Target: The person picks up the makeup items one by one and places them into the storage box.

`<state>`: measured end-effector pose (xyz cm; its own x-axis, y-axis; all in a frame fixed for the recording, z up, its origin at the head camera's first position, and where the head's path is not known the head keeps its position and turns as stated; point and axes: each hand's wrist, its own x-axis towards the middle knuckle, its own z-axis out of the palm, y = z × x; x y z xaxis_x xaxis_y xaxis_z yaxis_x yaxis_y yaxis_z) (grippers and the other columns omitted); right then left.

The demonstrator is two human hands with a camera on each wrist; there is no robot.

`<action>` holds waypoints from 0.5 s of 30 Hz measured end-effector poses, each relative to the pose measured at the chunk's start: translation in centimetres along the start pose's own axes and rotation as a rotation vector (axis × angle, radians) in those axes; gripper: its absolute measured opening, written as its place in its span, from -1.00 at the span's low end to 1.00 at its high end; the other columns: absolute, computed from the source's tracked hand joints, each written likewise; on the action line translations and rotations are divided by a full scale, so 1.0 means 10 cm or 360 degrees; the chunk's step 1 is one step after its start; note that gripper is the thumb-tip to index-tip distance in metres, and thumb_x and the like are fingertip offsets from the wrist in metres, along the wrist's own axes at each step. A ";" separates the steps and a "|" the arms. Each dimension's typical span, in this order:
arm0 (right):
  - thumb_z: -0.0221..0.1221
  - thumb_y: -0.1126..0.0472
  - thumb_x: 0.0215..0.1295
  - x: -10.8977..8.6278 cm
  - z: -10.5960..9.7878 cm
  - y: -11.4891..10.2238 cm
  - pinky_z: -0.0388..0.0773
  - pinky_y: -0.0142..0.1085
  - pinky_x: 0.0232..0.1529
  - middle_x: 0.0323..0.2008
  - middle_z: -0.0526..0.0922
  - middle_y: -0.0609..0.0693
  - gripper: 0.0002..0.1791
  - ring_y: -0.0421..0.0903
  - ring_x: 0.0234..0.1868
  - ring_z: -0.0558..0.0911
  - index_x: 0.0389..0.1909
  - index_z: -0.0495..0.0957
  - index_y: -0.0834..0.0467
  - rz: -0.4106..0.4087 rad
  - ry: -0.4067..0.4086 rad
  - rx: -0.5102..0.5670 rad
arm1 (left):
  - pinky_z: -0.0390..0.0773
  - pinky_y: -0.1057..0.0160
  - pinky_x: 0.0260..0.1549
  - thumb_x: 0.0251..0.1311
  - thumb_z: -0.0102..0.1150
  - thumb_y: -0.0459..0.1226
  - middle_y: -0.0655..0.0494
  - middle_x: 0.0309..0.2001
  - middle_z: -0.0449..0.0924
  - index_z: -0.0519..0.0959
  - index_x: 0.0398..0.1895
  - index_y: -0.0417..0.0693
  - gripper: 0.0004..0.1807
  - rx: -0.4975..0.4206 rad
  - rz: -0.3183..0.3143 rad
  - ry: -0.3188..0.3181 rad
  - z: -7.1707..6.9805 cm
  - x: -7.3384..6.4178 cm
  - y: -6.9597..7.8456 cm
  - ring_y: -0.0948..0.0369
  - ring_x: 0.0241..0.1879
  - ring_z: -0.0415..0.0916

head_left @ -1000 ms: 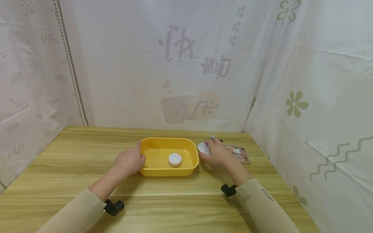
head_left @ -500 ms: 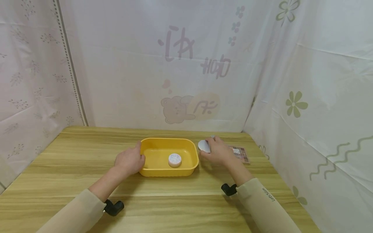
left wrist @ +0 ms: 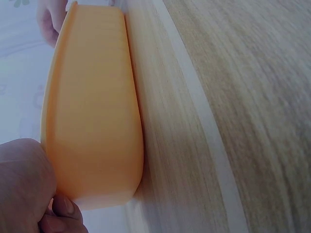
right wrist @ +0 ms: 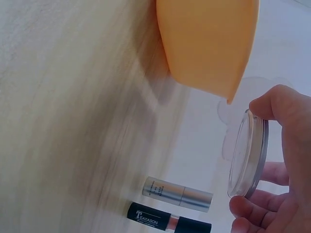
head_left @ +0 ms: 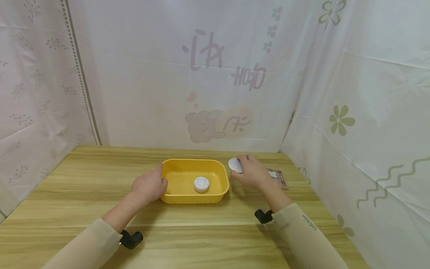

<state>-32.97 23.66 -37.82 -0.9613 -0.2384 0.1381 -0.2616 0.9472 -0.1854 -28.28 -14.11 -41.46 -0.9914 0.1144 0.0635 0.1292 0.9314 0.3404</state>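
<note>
My left hand [head_left: 149, 185] grips the left end of a yellow plastic basin [head_left: 193, 200], thumb over the rim. In the left wrist view, fingertips curl under that rim. Inside the basin lies a small round white case [head_left: 201, 184] with a patterned top. Just right of the basin, my right hand [head_left: 252, 172] pinches a round flat compact [head_left: 234, 165] between thumb and fingers. The right wrist view shows the compact tilted on edge, raised off the table, with a clear base and a silvery rim [right wrist: 265, 150].
Below the right hand lie a silver tube [right wrist: 177, 193] and a black lip gloss tube [right wrist: 150, 217], side by side. An eyeshadow palette [head_left: 278, 178] rests to the right, partly behind the hand. Printed curtains [head_left: 151, 74] enclose the wooden table [head_left: 201, 239].
My right hand has lifted the compact slightly up and away from the table. In the head view the silver tube has become hidden behind that hand. The left hand and basin stay still.
</note>
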 end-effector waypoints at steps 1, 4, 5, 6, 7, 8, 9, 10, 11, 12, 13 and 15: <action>0.21 -0.24 0.42 0.01 0.00 0.00 0.67 0.12 0.15 0.30 0.56 0.30 -0.15 0.17 0.14 0.60 0.52 0.46 0.25 -0.0002 0.0000 0.0000 | 0.21 0.24 -0.69 0.54 -0.09 -0.17 0.09 -0.70 0.40 0.15 0.72 -0.35 -0.23 -0.0002 0.0001 0.0000 0.00 0.00 0.00 0.18 -0.70 0.23; 0.21 -0.24 0.42 0.02 -0.02 -0.01 0.66 0.12 0.17 0.33 0.54 0.32 -0.15 0.18 0.17 0.60 0.53 0.45 0.26 -0.0012 0.0010 -0.0008 | 0.20 0.23 -0.69 0.54 -0.09 -0.17 0.09 -0.70 0.40 0.15 0.72 -0.35 -0.23 0.0002 0.0001 0.0001 0.00 0.00 0.00 0.18 -0.70 0.23; 0.21 -0.23 0.42 0.03 -0.02 -0.01 0.66 0.12 0.18 0.33 0.54 0.32 -0.15 0.18 0.17 0.60 0.53 0.44 0.26 -0.0017 0.0016 -0.0009 | 0.20 0.23 -0.69 0.54 -0.08 -0.16 0.09 -0.70 0.40 0.15 0.72 -0.35 -0.23 0.0003 0.0001 0.0003 0.00 0.00 -0.01 0.17 -0.70 0.23; 0.21 -0.23 0.42 0.03 -0.02 -0.01 0.66 0.12 0.18 0.34 0.54 0.32 -0.14 0.18 0.17 0.60 0.54 0.44 0.26 -0.0021 0.0022 -0.0013 | 0.20 0.23 -0.70 0.54 -0.08 -0.16 0.09 -0.70 0.40 0.15 0.72 -0.35 -0.23 0.0003 0.0002 0.0004 0.00 0.00 -0.01 0.17 -0.70 0.23; 0.21 -0.23 0.42 0.03 -0.03 -0.02 0.66 0.11 0.18 0.34 0.54 0.32 -0.15 0.18 0.17 0.61 0.54 0.44 0.26 -0.0024 0.0025 -0.0014 | 0.20 0.23 -0.70 0.54 -0.07 -0.16 0.09 -0.70 0.40 0.15 0.72 -0.35 -0.23 0.0001 0.0004 0.0004 0.00 0.00 -0.01 0.18 -0.70 0.22; 0.22 -0.23 0.42 0.04 -0.03 -0.02 0.66 0.11 0.18 0.33 0.54 0.31 -0.15 0.18 0.17 0.61 0.54 0.44 0.25 -0.0024 0.0030 -0.0018 | 0.20 0.23 -0.70 0.54 -0.07 -0.17 0.09 -0.70 0.40 0.15 0.72 -0.35 -0.23 0.0000 0.0006 0.0005 0.00 0.00 -0.01 0.18 -0.70 0.22; 0.21 -0.23 0.42 0.04 -0.04 -0.03 0.66 0.11 0.19 0.33 0.54 0.31 -0.14 0.18 0.17 0.61 0.54 0.45 0.25 -0.0023 0.0032 -0.0020 | 0.20 0.23 -0.70 0.54 -0.07 -0.17 0.09 -0.70 0.40 0.15 0.72 -0.35 -0.23 -0.0003 0.0007 0.0007 0.00 0.00 -0.01 0.18 -0.70 0.22; 0.21 -0.24 0.41 0.04 -0.05 -0.04 0.66 0.11 0.19 0.32 0.54 0.31 -0.14 0.18 0.16 0.61 0.54 0.45 0.25 -0.0021 0.0032 -0.0023 | 0.20 0.23 -0.70 0.54 -0.06 -0.17 0.09 -0.70 0.40 0.15 0.71 -0.36 -0.23 -0.0004 0.0009 0.0009 0.00 0.00 -0.01 0.18 -0.70 0.22; 0.20 -0.25 0.41 0.05 -0.05 -0.05 0.66 0.11 0.19 0.31 0.54 0.30 -0.14 0.17 0.15 0.61 0.54 0.44 0.24 -0.0018 0.0029 -0.0027 | 0.21 0.23 -0.70 0.55 -0.06 -0.17 0.09 -0.70 0.40 0.16 0.71 -0.36 -0.23 -0.0005 0.0011 0.0011 0.00 0.00 -0.01 0.18 -0.70 0.22; 0.20 -0.25 0.41 0.05 -0.06 -0.06 0.67 0.12 0.19 0.31 0.54 0.30 -0.13 0.17 0.14 0.61 0.55 0.44 0.24 -0.0017 0.0026 -0.0031 | 0.21 0.23 -0.70 0.54 -0.06 -0.17 0.08 -0.70 0.40 0.16 0.71 -0.37 -0.23 -0.0005 0.0013 0.0012 0.01 0.00 -0.01 0.18 -0.70 0.22; 0.19 -0.25 0.41 0.06 -0.07 -0.07 0.67 0.12 0.18 0.30 0.53 0.29 -0.13 0.17 0.14 0.61 0.55 0.44 0.23 -0.0013 0.0023 -0.0034 | 0.21 0.23 -0.70 0.54 -0.06 -0.17 0.08 -0.70 0.40 0.16 0.71 -0.37 -0.23 -0.0005 0.0014 0.0012 0.01 0.00 -0.01 0.18 -0.70 0.22; 0.18 -0.26 0.41 0.07 -0.08 -0.09 0.67 0.11 0.17 0.30 0.53 0.29 -0.13 0.16 0.12 0.62 0.55 0.44 0.22 -0.0011 0.0019 -0.0038 | 0.21 0.23 -0.70 0.55 -0.06 -0.17 0.08 -0.70 0.41 0.16 0.71 -0.37 -0.23 -0.0003 0.0014 0.0015 0.01 0.00 -0.01 0.17 -0.70 0.23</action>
<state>-33.28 22.80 -36.76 -0.9582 -0.2427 0.1513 -0.2662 0.9503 -0.1613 -28.28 -14.15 -41.53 -0.9900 0.1197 0.0752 0.1383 0.9297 0.3413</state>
